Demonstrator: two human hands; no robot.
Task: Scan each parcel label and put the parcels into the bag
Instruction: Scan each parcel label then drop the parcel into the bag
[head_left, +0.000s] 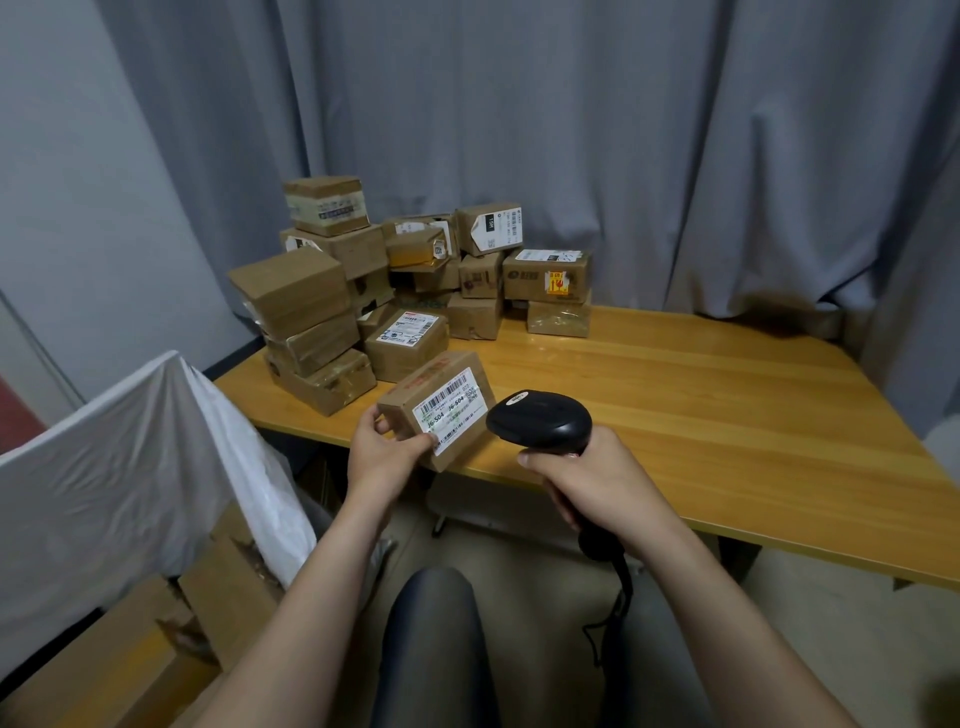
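The person's left grip (382, 452) holds a small brown parcel (410, 410) by its 9 o'clock end, with the fingers behind it and the thumb on the front. The parcel is at the near edge of the counter (675, 405), and I cannot tell if it rests on the wood or hangs a little past it. Its white label (454, 410) faces up. The right grip (587, 473) is wrapped around the handle of a black scanner (540, 421). The scanner's head is just beside the parcel, at 3 o'clock from it. I think this is the scanning step, and this parcel has not gone into the bag yet. Some things could go wrong. The scanner is very near and off to the side, so its light may miss the bar codes and give no beep. The thumb touches the 7 o'clock corner of the label, and it could hide part of a code. The parcel is held by one end only, so it could tip and drop off the counter. The scanner's cable (608, 618) hangs down by the knee and could catch. The white bag (130, 457) is at 8 o'clock from the parcel. Its mouth is hidden, so a quick toss might miss. Many more parcels wait in a pile (395, 280) at 12 o'clock.
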